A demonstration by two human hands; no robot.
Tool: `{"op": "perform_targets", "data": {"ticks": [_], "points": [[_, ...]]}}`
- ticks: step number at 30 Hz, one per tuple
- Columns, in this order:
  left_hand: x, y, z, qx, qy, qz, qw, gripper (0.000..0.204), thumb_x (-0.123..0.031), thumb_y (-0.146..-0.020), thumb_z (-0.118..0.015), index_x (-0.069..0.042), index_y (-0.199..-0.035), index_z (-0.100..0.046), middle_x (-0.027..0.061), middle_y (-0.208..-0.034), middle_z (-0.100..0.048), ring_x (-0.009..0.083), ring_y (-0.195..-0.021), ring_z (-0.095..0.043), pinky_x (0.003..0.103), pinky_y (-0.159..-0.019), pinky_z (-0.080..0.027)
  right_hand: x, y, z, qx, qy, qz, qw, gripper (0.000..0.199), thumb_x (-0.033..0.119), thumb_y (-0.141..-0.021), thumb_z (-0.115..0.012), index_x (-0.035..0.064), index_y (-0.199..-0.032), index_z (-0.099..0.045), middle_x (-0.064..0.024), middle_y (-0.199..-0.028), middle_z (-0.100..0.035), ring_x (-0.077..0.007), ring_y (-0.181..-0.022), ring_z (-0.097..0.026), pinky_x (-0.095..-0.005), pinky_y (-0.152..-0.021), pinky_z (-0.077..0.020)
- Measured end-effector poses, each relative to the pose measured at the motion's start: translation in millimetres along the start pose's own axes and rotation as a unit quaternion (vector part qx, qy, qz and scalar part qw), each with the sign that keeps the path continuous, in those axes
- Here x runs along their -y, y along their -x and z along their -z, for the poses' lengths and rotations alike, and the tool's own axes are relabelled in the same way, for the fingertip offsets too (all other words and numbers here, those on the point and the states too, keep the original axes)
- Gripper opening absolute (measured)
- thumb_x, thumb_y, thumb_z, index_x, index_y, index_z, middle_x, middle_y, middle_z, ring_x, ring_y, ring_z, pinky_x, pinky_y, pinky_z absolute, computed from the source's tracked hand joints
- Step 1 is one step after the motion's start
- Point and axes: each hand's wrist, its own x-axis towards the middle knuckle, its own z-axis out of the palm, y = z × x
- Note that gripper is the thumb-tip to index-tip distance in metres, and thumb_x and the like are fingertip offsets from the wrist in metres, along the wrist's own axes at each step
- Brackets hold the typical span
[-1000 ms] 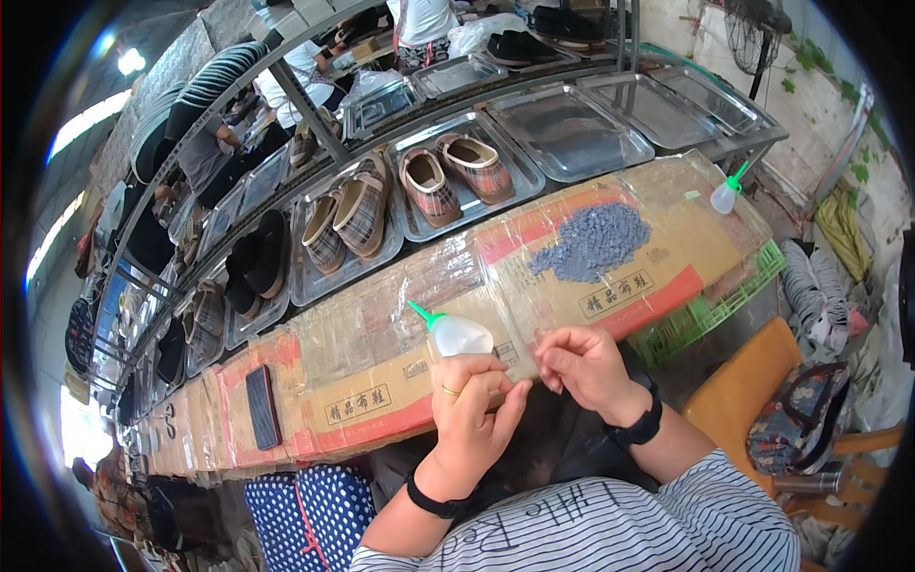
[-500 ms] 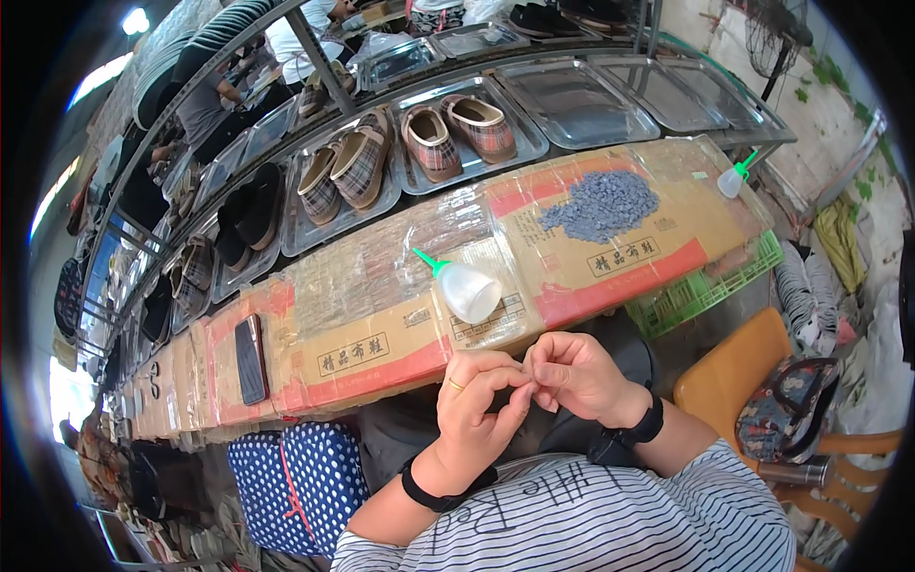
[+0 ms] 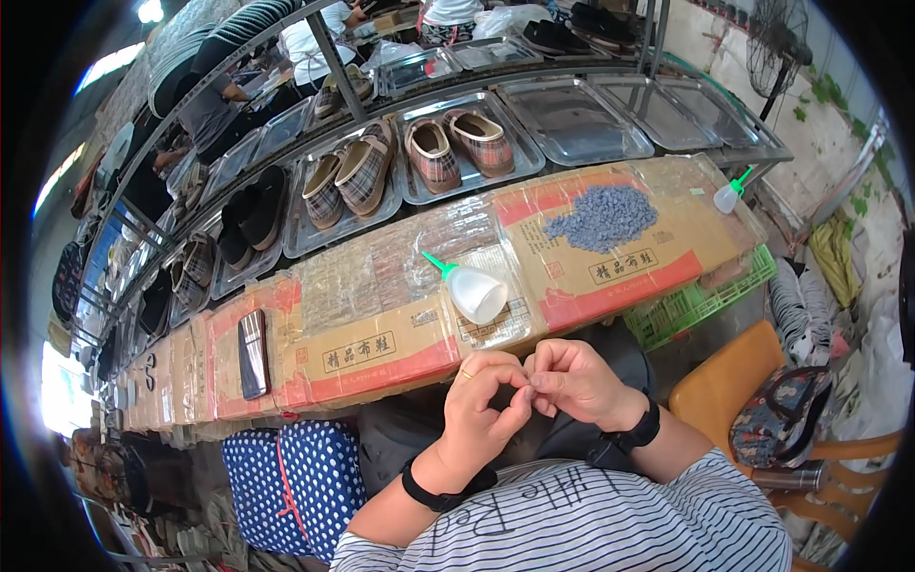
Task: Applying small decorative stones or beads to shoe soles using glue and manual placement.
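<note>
- Head view shows your left hand (image 3: 486, 405) and right hand (image 3: 577, 381) brought together in front of your chest, fingertips touching.
- Your left grip is pinched, thumb and forefinger closed at the spot where the two hands meet; whatever sits between them is too small to tell.
- Your right grip is curled closed against the left fingertips in the same way, so I cannot tell which hand holds the piece.
- Just beyond your hands a clear glue bottle (image 3: 474, 289) with a green nozzle lies on its side on the cardboard-covered table (image 3: 381, 315).
- Farther out and to the right of your grip, a pile of small grey-blue pieces (image 3: 602, 217) sits on the cardboard.
- Well to the left of your grip lies a dark phone (image 3: 253, 353).
- Past the table, metal trays hold plaid slip-on shoes (image 3: 457, 145).
</note>
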Motion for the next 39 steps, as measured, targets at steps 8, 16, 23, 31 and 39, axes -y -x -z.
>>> {"op": "perform_targets", "data": {"ticks": [8,16,23,31,39], "points": [[3,0,3,0.03,0.009,0.007,0.999,0.011,0.002,-0.077,-0.066,-0.002,-0.084,-0.059,0.0092,-0.095,-0.06,0.0198,-0.084,-0.058,0.029,-0.077,-0.048,1,-1,-3,-0.001,0.014,-0.028,1.0,0.009,0.008,-0.095,-0.062,0.0038,-0.088,-0.058,-0.0084,-0.085,-0.067,-0.0119,-0.066,-0.063,-0.0241,-0.059,-0.0518],[7,4,2,0.016,0.032,0.03,0.999,0.01,0.002,-0.078,-0.066,-0.002,-0.083,-0.058,0.0087,-0.093,-0.06,0.0174,-0.082,-0.058,0.028,-0.075,-0.048,-1,-2,-5,-0.005,-0.013,-0.043,0.999,0.009,0.008,-0.095,-0.061,0.0037,-0.088,-0.057,-0.0094,-0.086,-0.067,-0.0136,-0.066,-0.063,-0.026,-0.059,-0.0512],[8,9,4,-0.036,0.049,0.04,0.997,0.012,0.005,-0.08,-0.069,-0.002,-0.084,-0.06,0.0086,-0.1,-0.058,0.0163,-0.087,-0.058,0.027,-0.077,-0.048,-3,-4,-3,-0.015,-0.038,-0.034,0.999,0.01,0.008,-0.095,-0.06,0.0035,-0.086,-0.057,-0.0094,-0.086,-0.066,-0.0141,-0.066,-0.062,-0.0264,-0.058,-0.0504],[9,8,-3,-0.086,0.122,0.006,0.989,0.031,0.018,-0.075,-0.069,-0.002,-0.091,-0.052,0.009,-0.111,-0.042,0.014,-0.091,-0.056,0.028,-0.082,-0.055,-4,-6,-5,-0.027,-0.06,-0.036,0.997,0.011,0.009,-0.095,-0.06,0.0037,-0.085,-0.057,-0.0093,-0.084,-0.067,-0.014,-0.065,-0.062,-0.0257,-0.058,-0.0504],[10,9,-4,-0.069,0.125,0.003,0.99,0.037,0.02,-0.075,-0.068,-0.001,-0.097,-0.047,0.0098,-0.11,-0.041,0.0139,-0.089,-0.057,0.027,-0.079,-0.056,-6,-5,-2,-0.025,-0.02,-0.021,0.999,0.011,0.009,-0.095,-0.061,0.0033,-0.087,-0.058,-0.0088,-0.083,-0.067,-0.0139,-0.065,-0.063,-0.0252,-0.058,-0.0508]]}}
